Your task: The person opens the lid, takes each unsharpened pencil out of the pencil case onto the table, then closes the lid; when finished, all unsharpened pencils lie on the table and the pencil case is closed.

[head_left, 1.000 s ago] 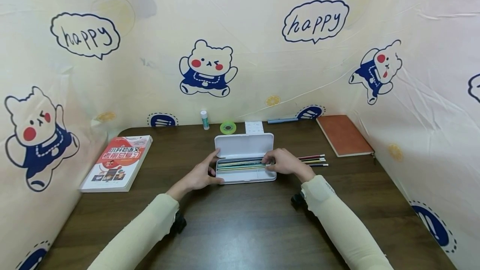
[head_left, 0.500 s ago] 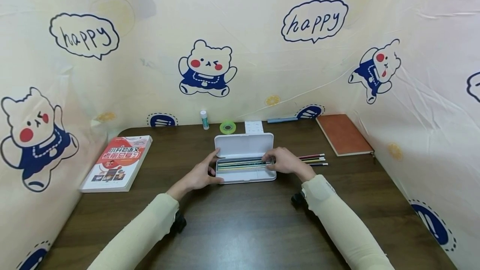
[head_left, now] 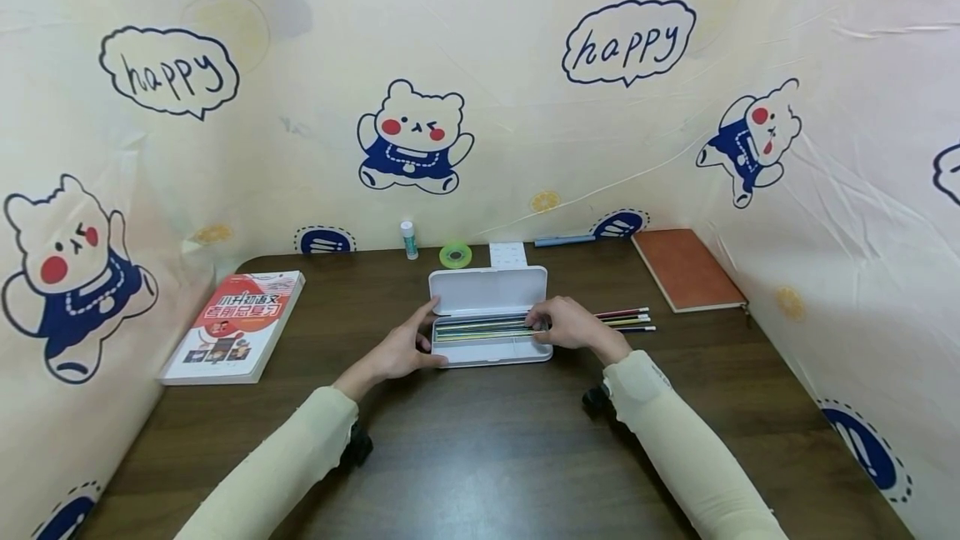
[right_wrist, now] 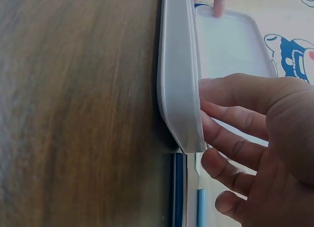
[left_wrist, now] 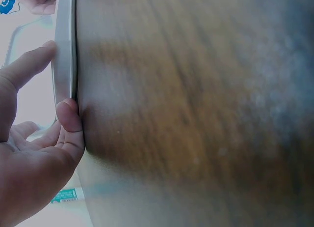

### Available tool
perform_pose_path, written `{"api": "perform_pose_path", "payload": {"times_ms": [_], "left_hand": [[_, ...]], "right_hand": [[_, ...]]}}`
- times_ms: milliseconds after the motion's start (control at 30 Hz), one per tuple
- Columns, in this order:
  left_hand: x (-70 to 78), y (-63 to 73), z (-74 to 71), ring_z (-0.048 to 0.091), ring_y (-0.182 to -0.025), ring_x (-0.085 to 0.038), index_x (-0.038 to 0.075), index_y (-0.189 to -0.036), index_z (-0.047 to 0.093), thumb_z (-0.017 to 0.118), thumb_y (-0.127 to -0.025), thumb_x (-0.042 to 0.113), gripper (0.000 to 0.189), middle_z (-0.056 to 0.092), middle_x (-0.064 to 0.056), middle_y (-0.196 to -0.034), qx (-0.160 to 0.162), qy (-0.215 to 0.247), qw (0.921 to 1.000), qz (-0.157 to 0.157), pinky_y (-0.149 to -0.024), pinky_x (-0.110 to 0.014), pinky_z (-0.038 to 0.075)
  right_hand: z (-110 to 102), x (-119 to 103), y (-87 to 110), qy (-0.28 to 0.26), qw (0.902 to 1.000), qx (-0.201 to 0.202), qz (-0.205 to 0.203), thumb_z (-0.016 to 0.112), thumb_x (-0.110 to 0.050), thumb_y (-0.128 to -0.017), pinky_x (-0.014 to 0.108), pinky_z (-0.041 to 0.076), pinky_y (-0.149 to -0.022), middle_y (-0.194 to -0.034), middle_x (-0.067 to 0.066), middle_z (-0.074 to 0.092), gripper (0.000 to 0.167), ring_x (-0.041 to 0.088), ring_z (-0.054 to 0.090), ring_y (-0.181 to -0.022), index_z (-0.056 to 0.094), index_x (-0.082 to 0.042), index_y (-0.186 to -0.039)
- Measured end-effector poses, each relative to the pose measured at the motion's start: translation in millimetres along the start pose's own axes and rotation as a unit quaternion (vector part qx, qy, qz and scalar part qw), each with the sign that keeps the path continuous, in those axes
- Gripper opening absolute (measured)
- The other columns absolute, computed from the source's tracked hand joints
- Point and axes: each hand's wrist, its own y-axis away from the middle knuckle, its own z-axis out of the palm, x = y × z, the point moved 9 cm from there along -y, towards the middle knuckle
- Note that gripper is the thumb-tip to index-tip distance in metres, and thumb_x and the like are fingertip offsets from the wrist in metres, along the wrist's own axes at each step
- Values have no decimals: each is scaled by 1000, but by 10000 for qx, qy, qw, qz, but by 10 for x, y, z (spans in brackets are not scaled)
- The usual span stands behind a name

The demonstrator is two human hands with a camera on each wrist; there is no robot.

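A white pencil case (head_left: 480, 352) lies on the table with its lid (head_left: 487, 292) raised at the back. Several pencils (head_left: 480, 327) lie lengthwise inside it. My left hand (head_left: 397, 352) grips the case's left end; in the left wrist view its thumb is at the front rim and a curled finger at the corner. At the right end, my right hand (head_left: 562, 323) reaches over the rim, thumb and fingers bent round the pencils' right ends. The right wrist view hides those fingertips behind the case wall (right_wrist: 181, 65). More pencils (head_left: 630, 321) lie on the table beyond the right hand.
Along the back stand a glue stick (head_left: 408, 240), a green tape roll (head_left: 455, 255), a white patterned piece (head_left: 508, 254) and a blue pen-like stick (head_left: 565, 241). A book (head_left: 232, 327) lies left and a brown notebook (head_left: 690, 271) right. Printed cloth (head_left: 300, 157) surrounds the table.
My right fingers have shifted very slightly to the right at the pencils. My left hand and the pencil case look the same as before.
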Motion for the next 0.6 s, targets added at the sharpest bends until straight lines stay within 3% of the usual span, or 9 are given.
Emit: {"api": "perform_pose_path", "payload": {"times_ms": [600], "left_hand": [[-20,-8,1,58,-94,-18,25,-161,9,83,-83,20,108,45,-17,-150,-5,20,10000,0,-78,-29,48]], "right_hand": [[28,-16,12,-90,9998,-17,-166,72,-11,-90,30,48,-78,-88,-5,68,10,11,56,-81,75,-19,-93]]}}
